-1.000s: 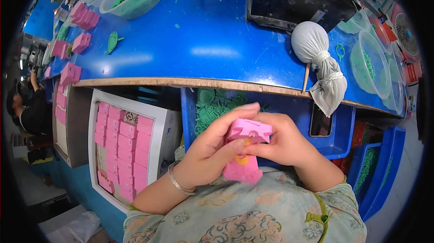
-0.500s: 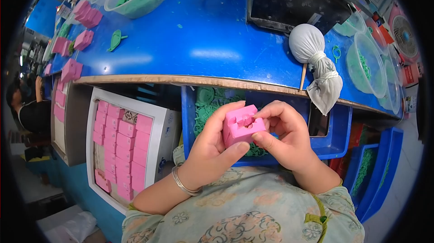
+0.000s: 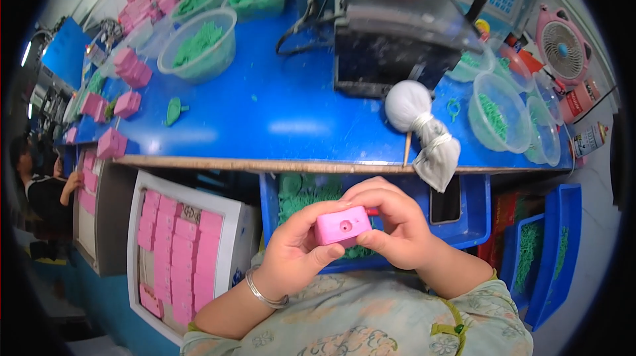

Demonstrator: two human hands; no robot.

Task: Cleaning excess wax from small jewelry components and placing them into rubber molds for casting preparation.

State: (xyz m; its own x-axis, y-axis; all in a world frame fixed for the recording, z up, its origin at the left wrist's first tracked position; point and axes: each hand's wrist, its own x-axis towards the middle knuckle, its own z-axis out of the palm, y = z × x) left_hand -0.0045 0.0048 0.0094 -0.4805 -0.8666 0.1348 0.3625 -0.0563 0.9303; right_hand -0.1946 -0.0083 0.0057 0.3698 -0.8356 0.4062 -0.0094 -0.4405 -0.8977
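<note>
My left hand (image 3: pixel 295 250) and my right hand (image 3: pixel 397 237) both grip a pink block (image 3: pixel 342 225), with a round hole in the face turned up toward me. A small red piece (image 3: pixel 373 211) shows behind it at my right fingers. Just beyond, a blue bin (image 3: pixel 270 210) holds green lattice-like pieces (image 3: pixel 298 194) and a black phone (image 3: pixel 445 198). To the left, a white-framed box (image 3: pixel 233 237) holds rows of pink blocks (image 3: pixel 184 256).
The blue table (image 3: pixel 291 127) bears a white tied cloth bundle (image 3: pixel 411 109), tubs of green pieces (image 3: pixel 205 45), loose pink blocks (image 3: pixel 132 68), a black machine (image 3: pixel 384 38) and a pink fan (image 3: pixel 560 45). Narrow blue trays (image 3: pixel 556 256) are at the right. A co-worker (image 3: pixel 43 194) is at far left.
The pink block in my hands has been turned and now looks closed, its holed face up, where earlier its notched inside showed. The view has tilted up, showing more of the table's back.
</note>
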